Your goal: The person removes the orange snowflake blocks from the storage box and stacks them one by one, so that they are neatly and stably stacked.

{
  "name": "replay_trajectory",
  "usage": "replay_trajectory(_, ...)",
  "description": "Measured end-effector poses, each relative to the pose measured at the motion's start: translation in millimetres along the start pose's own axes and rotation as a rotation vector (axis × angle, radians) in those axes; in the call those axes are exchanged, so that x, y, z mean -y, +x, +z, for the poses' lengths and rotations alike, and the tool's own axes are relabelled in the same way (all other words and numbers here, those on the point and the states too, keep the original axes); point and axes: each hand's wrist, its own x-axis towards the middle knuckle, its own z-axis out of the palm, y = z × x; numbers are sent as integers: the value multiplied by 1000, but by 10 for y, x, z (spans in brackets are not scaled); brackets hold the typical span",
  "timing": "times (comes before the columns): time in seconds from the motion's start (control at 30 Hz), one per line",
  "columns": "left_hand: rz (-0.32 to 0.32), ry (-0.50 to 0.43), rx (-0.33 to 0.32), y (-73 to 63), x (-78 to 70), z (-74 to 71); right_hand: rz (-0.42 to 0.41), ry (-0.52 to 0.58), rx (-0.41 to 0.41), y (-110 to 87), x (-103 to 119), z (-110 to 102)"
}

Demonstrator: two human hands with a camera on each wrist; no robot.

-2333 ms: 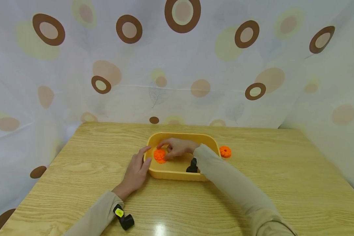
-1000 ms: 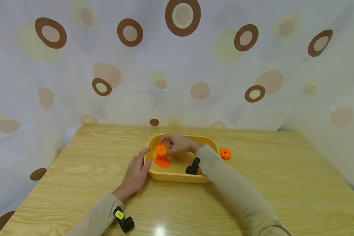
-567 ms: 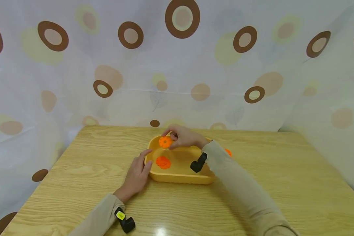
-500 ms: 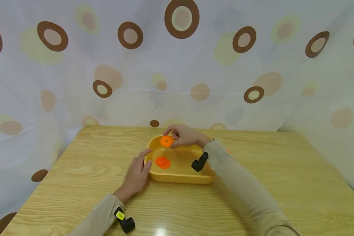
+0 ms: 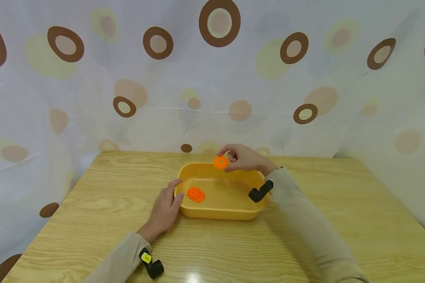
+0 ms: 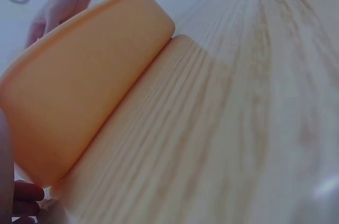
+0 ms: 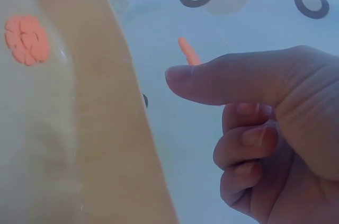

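Note:
My right hand (image 5: 246, 158) pinches an orange flower-shaped disc (image 5: 220, 162) with a hole in its middle between thumb and index finger, above the far rim of a yellow plastic bin (image 5: 219, 214). In the right wrist view only a thin edge of this disc (image 7: 189, 52) shows past the thumb, the other fingers being curled in. More orange flower discs (image 5: 196, 194) lie overlapping on the bin floor towards its left end. My left hand (image 5: 165, 208) holds the bin's left end, with fingertips at the rim; in the left wrist view curled fingers (image 6: 27, 198) touch its lower corner.
The bin stands on a wood-grain table (image 5: 198, 247). A patterned white curtain (image 5: 212, 98) hangs along the table's back edge and sides. Small black cameras are strapped to the left wrist (image 5: 152, 264) and the right wrist (image 5: 261, 191).
The right hand has lifted one orange disc from the pile and carried it up and right to the far rim. Its arm now hides the disc right of the bin. The left hand stays put.

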Motion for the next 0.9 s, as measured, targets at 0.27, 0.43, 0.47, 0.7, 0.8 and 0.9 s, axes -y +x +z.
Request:
replay_trajectory(0.27, 12, -4, 8, 17, -26, 17, -14, 66, -47, -243, -100, -104)
replay_trajectory(0.43, -1, 0, 17, 7, -20, 19, 15, 41, -102, -430, -213, -144)
replay_trajectory(0.47, -3, 2, 19, 5, -17, 20, 19, 44, -112, -473, -237, -155)
replay_trajectory(0.7, 0, 5, 14, 0, -23, 11, 31, 130, -193, -788, -445, -219)
replay_trajectory(0.8, 1, 8, 13, -3, -23, 8, 36, 167, -233, -926, -554, -230)
replay_trajectory(0.9, -4, 7, 19, -8, -30, 2, 67, 179, -263, -1044, -645, -235)
